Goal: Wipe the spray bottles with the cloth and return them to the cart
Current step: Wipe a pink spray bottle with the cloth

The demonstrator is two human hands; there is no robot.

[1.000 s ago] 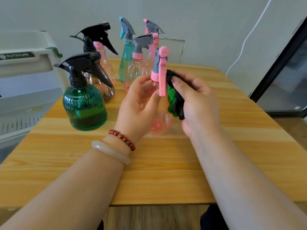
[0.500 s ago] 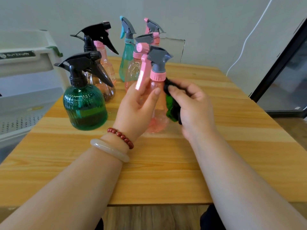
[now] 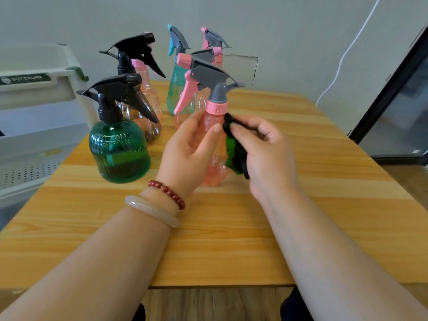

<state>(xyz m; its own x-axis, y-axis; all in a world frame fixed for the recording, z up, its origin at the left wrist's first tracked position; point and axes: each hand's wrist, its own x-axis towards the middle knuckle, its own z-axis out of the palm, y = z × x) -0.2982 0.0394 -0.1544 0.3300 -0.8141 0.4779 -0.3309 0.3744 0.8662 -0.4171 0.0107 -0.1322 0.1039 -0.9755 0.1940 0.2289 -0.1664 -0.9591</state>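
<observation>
Wooden table point(image 3: 324, 205): fills most of the view, running from the near edge to the far wall.
White cart point(image 3: 34, 89): stands off the table's left side, with a perforated shelf low down.
Standing bottles: a dark green ribbed spray bottle point(image 3: 119, 149) with a black trigger is at the left. An amber spray bottle point(image 3: 150, 130) with a black trigger stands just behind it. A teal spray bottle point(image 3: 177, 89) and a far pink spray bottle point(image 3: 212, 40) stand further back. All are upright on the table.
Left hand point(image 3: 187, 154): grasps the pink spray bottle point(image 3: 209, 122) round its upper body. The thumb lies on the near face, and the fingers curl round the left and far side.
Right hand point(image 3: 266, 154): its fingers are curled and pinch the cloth point(image 3: 235, 151).
Pink spray bottle: upright at the table's middle, between the two hands. Its grey head and pink trigger point left. Whether its base touches the table cannot be told.
Cloth: black and green, bunched up and pressed to the bottle's right side from just under the pink collar downward. The right fingertips point(image 3: 234, 128) lie on its top, almost meeting the left thumb.
Red bead bracelet point(image 3: 168, 192): on the left wrist.
Pale bangle point(image 3: 152, 210): just nearer on the same wrist.
</observation>
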